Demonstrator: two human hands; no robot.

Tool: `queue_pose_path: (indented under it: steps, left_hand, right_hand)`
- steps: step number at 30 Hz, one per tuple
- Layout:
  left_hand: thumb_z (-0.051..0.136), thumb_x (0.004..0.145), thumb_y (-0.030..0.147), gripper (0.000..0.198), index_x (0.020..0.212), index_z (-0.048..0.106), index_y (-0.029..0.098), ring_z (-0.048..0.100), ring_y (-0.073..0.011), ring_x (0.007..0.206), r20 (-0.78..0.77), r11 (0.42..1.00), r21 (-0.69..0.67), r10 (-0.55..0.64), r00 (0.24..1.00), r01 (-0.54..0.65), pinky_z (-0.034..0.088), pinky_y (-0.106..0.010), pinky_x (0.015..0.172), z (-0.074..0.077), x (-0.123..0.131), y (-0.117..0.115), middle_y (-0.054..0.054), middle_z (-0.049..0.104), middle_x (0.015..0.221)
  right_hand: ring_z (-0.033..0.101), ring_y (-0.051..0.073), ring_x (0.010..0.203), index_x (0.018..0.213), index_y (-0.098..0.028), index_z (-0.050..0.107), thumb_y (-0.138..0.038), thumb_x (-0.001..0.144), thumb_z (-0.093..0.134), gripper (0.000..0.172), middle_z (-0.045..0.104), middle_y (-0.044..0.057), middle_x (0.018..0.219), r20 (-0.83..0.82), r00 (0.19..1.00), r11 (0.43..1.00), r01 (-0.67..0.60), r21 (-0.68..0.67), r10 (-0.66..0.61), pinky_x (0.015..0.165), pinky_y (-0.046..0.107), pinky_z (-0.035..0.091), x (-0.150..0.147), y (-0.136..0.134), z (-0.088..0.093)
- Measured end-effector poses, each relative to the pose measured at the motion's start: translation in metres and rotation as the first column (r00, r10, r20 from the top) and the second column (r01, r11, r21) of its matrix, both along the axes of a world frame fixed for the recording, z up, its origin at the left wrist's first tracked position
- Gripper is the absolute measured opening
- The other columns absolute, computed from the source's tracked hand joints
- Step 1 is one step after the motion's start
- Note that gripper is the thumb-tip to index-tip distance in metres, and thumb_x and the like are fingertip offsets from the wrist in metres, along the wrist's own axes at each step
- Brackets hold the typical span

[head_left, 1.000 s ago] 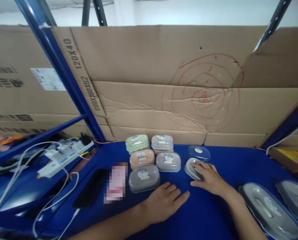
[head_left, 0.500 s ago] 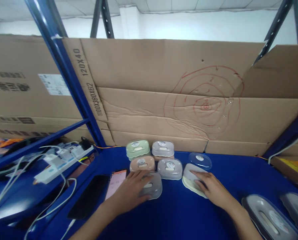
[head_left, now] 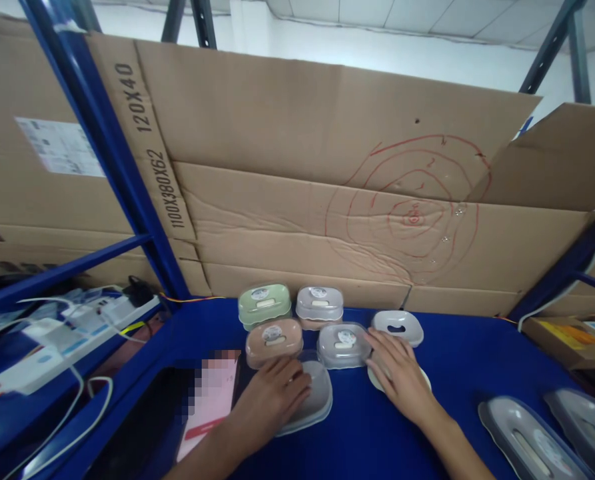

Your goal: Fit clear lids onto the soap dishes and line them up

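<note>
In the head view, my left hand rests with curled fingers on a grey oval soap box, whose left part it hides. My right hand stretches flat above a cream oval tray, mostly covered by the palm. Its fingertips reach the right edge of a grey soap box with a clear lid; whether they touch is unclear. Behind that hand lies a pale grey oval insert with a slot. A peach soap box, a green one and a grey-topped one stand together.
Two more grey lidded boxes sit at the front right. To the left are a phone with a lit screen, a dark flat device and a white power strip with cables. A cardboard sheet closes off the back.
My right hand has let go of the grey insert, which now lies farther back where the clear lid was, and has shifted left toward the grey box. My left hand stays on its box.
</note>
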State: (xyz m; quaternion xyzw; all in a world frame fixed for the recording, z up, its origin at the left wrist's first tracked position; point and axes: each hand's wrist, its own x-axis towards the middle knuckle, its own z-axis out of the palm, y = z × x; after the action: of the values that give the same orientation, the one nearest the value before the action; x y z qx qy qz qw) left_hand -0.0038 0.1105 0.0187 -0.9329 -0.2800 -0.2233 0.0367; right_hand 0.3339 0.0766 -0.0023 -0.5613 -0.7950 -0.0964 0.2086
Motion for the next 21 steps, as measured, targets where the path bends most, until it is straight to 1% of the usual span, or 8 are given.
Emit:
queue_pose_path:
  steps: [2, 3, 6, 8, 12, 15, 18, 21]
  left_hand:
    - [0.065, 0.103, 0.023, 0.007, 0.107, 0.070, 0.023, 0.070, -0.0239, 0.094, 0.010, 1.000, 0.003, -0.027, 1.000, 0.027, 0.056, -0.038, 0.087, 0.000, -0.003, -0.005, -0.005, 0.071, 0.101]
    - [0.069, 0.101, 0.028, 0.011, 0.112, 0.071, 0.024, 0.070, -0.0255, 0.099, 0.011, 0.999, 0.003, -0.039, 0.999, 0.039, 0.055, -0.040, 0.090, 0.001, -0.004, -0.006, -0.006, 0.071, 0.107]
    - [0.085, 0.088, 0.045, 0.054, 0.136, 0.065, 0.030, 0.063, -0.0370, 0.127, -0.029, 0.998, -0.004, -0.060, 0.998, 0.060, 0.051, -0.054, 0.105, 0.003, -0.007, -0.009, -0.011, 0.066, 0.138]
    - [0.090, 0.081, 0.052, 0.069, 0.142, 0.062, 0.032, 0.057, -0.0414, 0.136, -0.072, 0.997, -0.046, -0.071, 0.995, 0.068, 0.048, -0.060, 0.110, 0.003, -0.007, -0.010, -0.012, 0.059, 0.150]
    - [0.084, 0.088, 0.055, 0.043, 0.122, 0.072, 0.031, 0.055, -0.0384, 0.139, -0.070, 0.983, -0.168, -0.084, 0.994, 0.071, 0.046, -0.058, 0.115, -0.001, -0.007, -0.010, -0.008, 0.056, 0.155]
    - [0.073, 0.099, 0.045, 0.024, 0.118, 0.074, 0.031, 0.052, -0.0338, 0.143, -0.016, 0.972, -0.214, -0.102, 0.995, 0.096, 0.044, -0.053, 0.118, 0.001, -0.006, -0.010, -0.005, 0.054, 0.158]
    - [0.065, 0.105, 0.038, 0.019, 0.121, 0.074, 0.032, 0.053, -0.0277, 0.142, 0.035, 0.960, -0.240, -0.139, 0.990, 0.143, 0.044, -0.046, 0.119, 0.008, -0.002, -0.012, -0.004, 0.055, 0.156]
    - [0.062, 0.107, 0.034, 0.019, 0.120, 0.073, 0.030, 0.051, -0.0274, 0.144, 0.039, 0.964, -0.207, -0.160, 0.986, 0.165, 0.039, -0.050, 0.123, 0.017, 0.005, -0.014, -0.006, 0.057, 0.154]
  right_hand:
    - [0.045, 0.029, 0.155, 0.168, -0.034, 0.035, -0.041, 0.109, 0.051, 0.062, 0.047, 0.009, 0.167, -0.011, 0.999, 0.998, -0.046, -0.042, 0.045, 0.125, 0.057, 0.038, -0.013, 0.008, -0.005]
    - [0.045, 0.029, 0.154, 0.168, -0.034, 0.036, -0.042, 0.108, 0.053, 0.063, 0.048, 0.010, 0.167, -0.023, 0.998, 0.997, -0.056, -0.056, 0.055, 0.125, 0.057, 0.038, -0.016, 0.012, -0.007]
    - [0.053, 0.031, 0.146, 0.159, -0.036, 0.051, -0.046, 0.102, 0.065, 0.059, 0.057, 0.011, 0.158, -0.073, 0.996, 0.994, -0.062, -0.092, 0.055, 0.120, 0.056, 0.043, -0.012, 0.018, -0.012]
    - [0.057, 0.032, 0.140, 0.153, -0.037, 0.058, -0.049, 0.097, 0.073, 0.059, 0.061, 0.011, 0.152, -0.103, 0.993, 0.992, -0.064, -0.107, 0.053, 0.117, 0.054, 0.047, -0.004, 0.015, -0.011]
    - [0.062, 0.030, 0.132, 0.147, -0.037, 0.064, -0.048, 0.100, 0.070, 0.048, 0.066, 0.009, 0.144, -0.129, 0.989, 0.994, -0.076, -0.074, 0.066, 0.110, 0.048, 0.053, 0.003, 0.004, -0.004]
    - [0.066, 0.027, 0.125, 0.141, -0.033, 0.067, -0.041, 0.107, 0.060, 0.036, 0.072, 0.009, 0.134, -0.097, 0.993, 0.998, -0.066, 0.006, 0.066, 0.106, 0.046, 0.053, -0.002, 0.000, -0.003]
    - [0.067, 0.026, 0.121, 0.139, -0.028, 0.067, -0.034, 0.110, 0.052, 0.033, 0.074, 0.008, 0.131, -0.064, 0.997, 0.994, -0.042, 0.100, 0.048, 0.105, 0.045, 0.051, -0.010, 0.001, -0.006]
    - [0.067, 0.025, 0.120, 0.137, -0.025, 0.067, -0.030, 0.111, 0.050, 0.032, 0.074, 0.008, 0.130, -0.070, 0.998, 0.988, 0.003, 0.154, 0.008, 0.103, 0.042, 0.050, -0.013, 0.002, -0.007]
